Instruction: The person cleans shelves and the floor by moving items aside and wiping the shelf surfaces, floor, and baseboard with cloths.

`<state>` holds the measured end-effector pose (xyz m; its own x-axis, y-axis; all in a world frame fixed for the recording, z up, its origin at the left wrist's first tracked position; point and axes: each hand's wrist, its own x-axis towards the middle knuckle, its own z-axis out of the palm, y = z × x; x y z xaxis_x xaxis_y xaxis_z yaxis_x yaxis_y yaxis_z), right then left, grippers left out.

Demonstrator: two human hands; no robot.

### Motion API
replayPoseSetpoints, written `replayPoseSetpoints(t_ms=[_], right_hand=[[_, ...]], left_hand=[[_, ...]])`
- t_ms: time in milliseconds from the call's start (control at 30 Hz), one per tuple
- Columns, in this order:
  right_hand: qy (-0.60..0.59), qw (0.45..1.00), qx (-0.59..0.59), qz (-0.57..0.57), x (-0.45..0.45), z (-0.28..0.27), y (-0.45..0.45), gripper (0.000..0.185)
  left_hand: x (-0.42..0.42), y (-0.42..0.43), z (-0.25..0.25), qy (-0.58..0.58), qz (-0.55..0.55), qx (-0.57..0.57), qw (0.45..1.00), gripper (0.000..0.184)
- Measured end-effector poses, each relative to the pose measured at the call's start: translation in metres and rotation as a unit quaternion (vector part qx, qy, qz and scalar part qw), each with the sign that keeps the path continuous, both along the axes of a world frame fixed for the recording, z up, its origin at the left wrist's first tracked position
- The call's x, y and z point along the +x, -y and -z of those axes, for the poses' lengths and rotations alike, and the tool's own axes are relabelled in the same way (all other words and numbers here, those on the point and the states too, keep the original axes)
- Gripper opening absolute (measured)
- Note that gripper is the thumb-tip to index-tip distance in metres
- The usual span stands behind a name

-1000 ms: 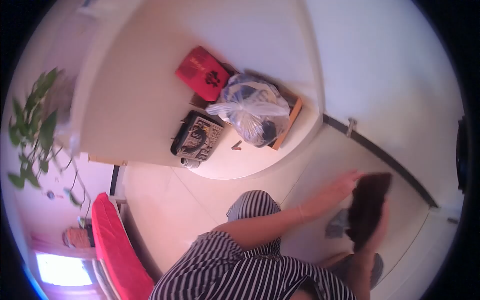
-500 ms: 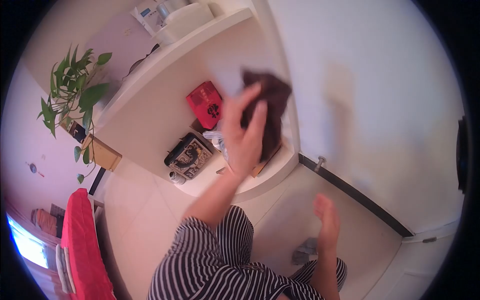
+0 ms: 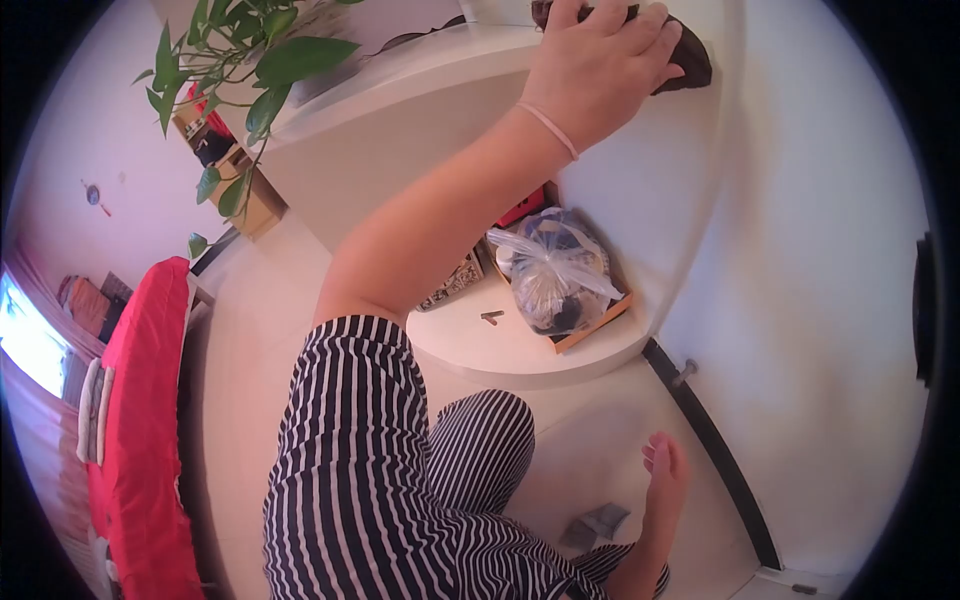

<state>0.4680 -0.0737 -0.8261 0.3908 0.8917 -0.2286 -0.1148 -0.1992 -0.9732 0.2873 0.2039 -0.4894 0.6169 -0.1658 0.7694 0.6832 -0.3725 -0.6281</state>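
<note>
At the top of the view my left hand (image 3: 600, 70) grips a dark brown cloth-like item (image 3: 688, 62), its fingers curled over it at the raised white shelf. My left arm stretches up across the view, a thin band at the wrist. Low on the right, my right hand (image 3: 665, 468) hangs above the floor with its fingers loosely bent and apart, holding nothing. A grey cloth (image 3: 597, 524) lies on the floor to the left of the right hand.
On the low rounded ledge (image 3: 470, 345) are a knotted plastic bag (image 3: 560, 275) in an orange-edged box, a red package (image 3: 522, 205), a patterned case (image 3: 455, 285) and a small item (image 3: 492, 317). Further left: a leafy plant (image 3: 305, 60) and red-covered furniture (image 3: 145, 430). A doorstop (image 3: 685, 372) projects at right.
My left hand has gone from the low right, past the ledge, up to the upper shelf with the brown item. My right hand has let go of that item and stays low.
</note>
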Motion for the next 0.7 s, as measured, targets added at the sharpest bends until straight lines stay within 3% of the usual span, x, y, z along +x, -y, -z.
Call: replayPoseSetpoints(t_ms=[233,367,433,567,700], right_hand=[[0.057,0.998,-0.028,-0.005,0.002,0.009,0.001,0.027],[0.084,0.995,-0.04,-0.025,-0.006,0.014,-0.003,0.027],[0.1,0.994,-0.035,-0.037,-0.008,0.017,-0.003,0.027],[0.135,0.989,-0.019,-0.056,-0.01,0.017,0.001,0.027],[0.196,0.977,-0.034,-0.073,-0.013,0.006,0.009,0.026]], left_hand=[[-0.074,0.019,0.017,0.046,-0.031,0.085,0.995,0.046],[-0.147,0.033,0.026,0.018,-0.111,0.052,0.992,0.051],[-0.181,0.029,0.029,0.03,-0.09,0.094,0.991,0.037],[-0.252,0.023,0.038,0.092,-0.031,0.064,0.993,0.043],[-0.324,0.02,0.052,0.159,-0.045,0.038,0.986,0.043]])
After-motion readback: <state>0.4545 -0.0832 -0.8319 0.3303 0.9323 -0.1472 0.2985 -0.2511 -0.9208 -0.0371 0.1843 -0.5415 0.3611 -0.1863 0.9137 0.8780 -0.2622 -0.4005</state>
